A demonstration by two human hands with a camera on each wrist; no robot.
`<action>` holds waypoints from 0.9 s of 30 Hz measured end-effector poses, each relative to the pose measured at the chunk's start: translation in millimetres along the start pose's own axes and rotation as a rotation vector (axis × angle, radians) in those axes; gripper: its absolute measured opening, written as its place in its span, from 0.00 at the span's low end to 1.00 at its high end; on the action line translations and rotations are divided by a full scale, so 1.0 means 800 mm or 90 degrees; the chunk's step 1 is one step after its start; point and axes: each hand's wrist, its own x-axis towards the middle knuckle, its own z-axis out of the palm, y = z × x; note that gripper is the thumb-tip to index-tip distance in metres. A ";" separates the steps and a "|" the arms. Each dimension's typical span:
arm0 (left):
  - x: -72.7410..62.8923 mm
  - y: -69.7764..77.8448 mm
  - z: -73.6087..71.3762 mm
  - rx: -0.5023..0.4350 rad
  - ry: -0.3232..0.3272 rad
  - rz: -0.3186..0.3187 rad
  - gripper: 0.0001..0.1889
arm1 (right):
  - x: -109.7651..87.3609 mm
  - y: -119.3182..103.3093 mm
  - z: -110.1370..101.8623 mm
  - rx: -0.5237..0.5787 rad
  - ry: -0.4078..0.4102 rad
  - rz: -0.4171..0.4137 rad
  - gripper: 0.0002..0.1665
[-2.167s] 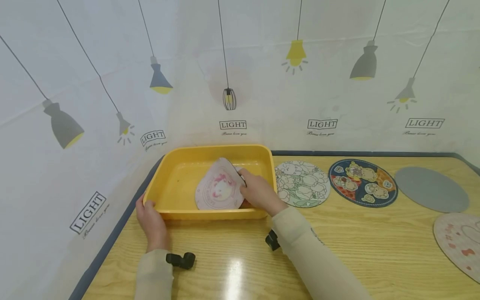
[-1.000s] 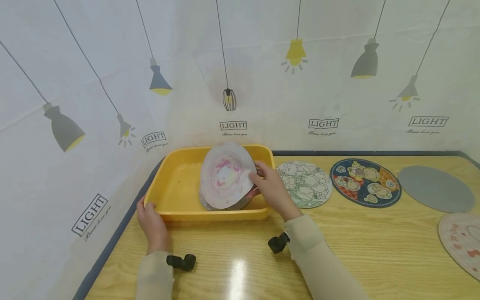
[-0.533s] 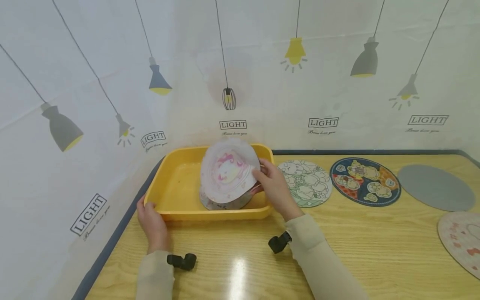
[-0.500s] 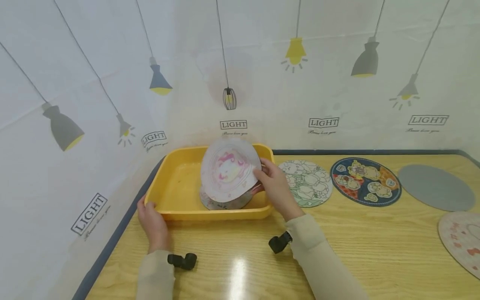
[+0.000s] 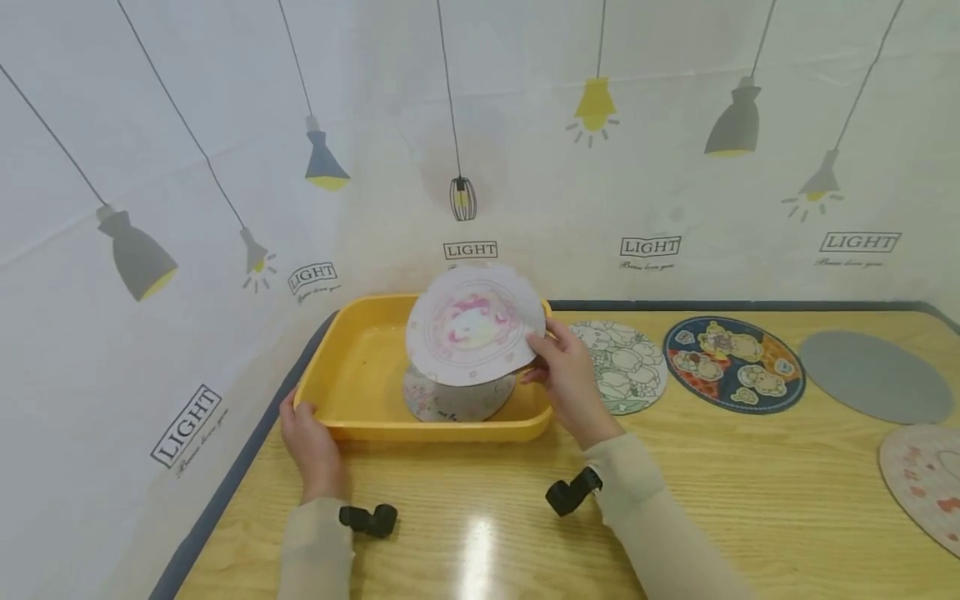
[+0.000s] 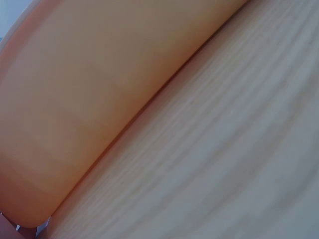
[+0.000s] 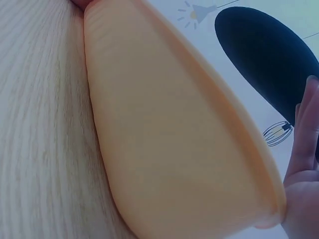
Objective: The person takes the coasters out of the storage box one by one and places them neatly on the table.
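My right hand pinches the right edge of a round mat with a pink print, thumb on top and fingers beneath. The mat is tilted above the right part of a yellow plastic tub. Its dark underside shows in the right wrist view. Below it, another round mat with a floral edge lies in the tub, partly hidden. My left hand grips the tub's front left corner, thumb at the rim and fingers outside the wall; the left wrist view shows mostly the tub's outer wall.
On the wooden table, right of the tub, lie a flower-print mat, a dark blue bear-print mat, a plain grey mat and a pink-toned mat. A lamp-print cloth hangs behind and at the left.
The right hand has raised the pink-print mat from inside the tub and shifted it slightly right, uncovering more of the mat beneath. The left hand has kept its grip on the tub corner.
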 end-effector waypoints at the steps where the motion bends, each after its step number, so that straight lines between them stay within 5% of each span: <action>1: 0.000 0.000 0.000 0.003 -0.001 0.002 0.23 | -0.002 -0.001 -0.002 0.014 0.003 0.006 0.22; 27: -0.002 0.002 0.000 0.013 -0.002 0.003 0.23 | -0.047 -0.003 -0.051 -0.001 0.008 0.091 0.24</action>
